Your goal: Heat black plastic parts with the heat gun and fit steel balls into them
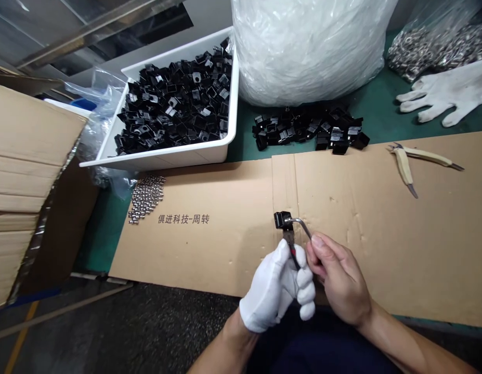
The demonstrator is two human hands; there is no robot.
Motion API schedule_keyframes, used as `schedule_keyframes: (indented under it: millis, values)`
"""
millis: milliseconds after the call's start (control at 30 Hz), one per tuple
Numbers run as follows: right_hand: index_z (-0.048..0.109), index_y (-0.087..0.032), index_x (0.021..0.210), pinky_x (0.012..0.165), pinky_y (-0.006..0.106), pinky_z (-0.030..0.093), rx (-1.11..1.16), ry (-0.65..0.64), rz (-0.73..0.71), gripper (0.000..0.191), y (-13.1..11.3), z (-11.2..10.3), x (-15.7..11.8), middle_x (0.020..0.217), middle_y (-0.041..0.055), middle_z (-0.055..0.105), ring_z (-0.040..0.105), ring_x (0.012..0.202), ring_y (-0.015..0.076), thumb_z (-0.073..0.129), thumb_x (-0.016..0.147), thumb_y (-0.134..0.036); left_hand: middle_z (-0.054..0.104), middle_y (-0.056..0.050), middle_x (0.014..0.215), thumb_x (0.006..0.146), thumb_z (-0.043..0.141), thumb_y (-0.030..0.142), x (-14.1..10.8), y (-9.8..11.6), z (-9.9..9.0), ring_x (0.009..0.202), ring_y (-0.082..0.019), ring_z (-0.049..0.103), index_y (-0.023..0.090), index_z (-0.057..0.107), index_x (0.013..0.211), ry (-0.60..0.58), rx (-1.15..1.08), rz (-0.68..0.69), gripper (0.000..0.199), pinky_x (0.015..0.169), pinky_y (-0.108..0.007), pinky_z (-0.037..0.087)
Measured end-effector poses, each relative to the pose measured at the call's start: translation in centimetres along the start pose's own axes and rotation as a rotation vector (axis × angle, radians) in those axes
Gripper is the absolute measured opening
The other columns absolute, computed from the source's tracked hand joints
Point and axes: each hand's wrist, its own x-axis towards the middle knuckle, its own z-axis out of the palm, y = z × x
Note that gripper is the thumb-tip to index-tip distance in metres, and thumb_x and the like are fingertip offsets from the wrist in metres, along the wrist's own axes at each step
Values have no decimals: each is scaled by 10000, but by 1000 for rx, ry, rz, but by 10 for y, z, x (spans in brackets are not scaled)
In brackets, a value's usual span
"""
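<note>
Our left hand [277, 285], in a white cotton glove, is closed around a thin dark stem [292, 257] with a fleck of red on it, just below a black plastic bracket [283, 221]. Our bare right hand [336, 275] pinches a bent steel rod [302, 224] between thumb and fingers, and the rod's end meets the bracket's side. A close pinch near the bend seems best, since it gives the smooth, slim rod little room to wobble against the square, matte bracket.

Beneath the hands lies a creased cardboard sheet [361, 249] on a green counter [381, 117]. At 10 o'clock, a white plastic tub [174, 161] brims with black brackets [178, 104], and more lie heaped at 12 o'clock [309, 127] before a bulging plastic sack [307, 47]. A bag of steel rings [431, 52] and a knit work glove [447, 93] sit at 2 o'clock, tan-handled pliers [416, 163] at 3, and shiny steel pins [146, 198] at 9.
</note>
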Motion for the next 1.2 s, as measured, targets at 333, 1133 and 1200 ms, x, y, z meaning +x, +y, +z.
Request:
schedule_keyframes:
  millis: [333, 1133, 1200]
  values:
    - [472, -234, 702, 553, 309, 320, -12, 32, 3, 506, 14, -6, 0, 642, -33, 421, 383, 587, 159, 404, 1111, -525, 479, 49, 660, 1034, 357, 701, 0, -6, 12, 451, -110, 430, 232, 500, 948, 5, -107, -18, 498, 409, -245, 481]
    - [795, -231, 993, 644, 332, 523, 273, -191, 162, 600, 8, -14, -3, 707, 31, 632, 590, 663, 211, 364, 1084, -638, 506, 59, 638, 993, 470, 716, 2, -23, 30, 378, -101, 384, 235, 506, 957, 5, -275, -38, 484, 387, -239, 407]
    - [798, -223, 1033, 647, 342, 537, 291, -189, 151, 612, 13, -14, -3, 721, 42, 660, 609, 667, 222, 351, 1082, -638, 511, 56, 639, 1006, 444, 706, 3, -24, 31, 376, -107, 388, 228, 514, 950, -8, -288, -29, 487, 371, -247, 419]
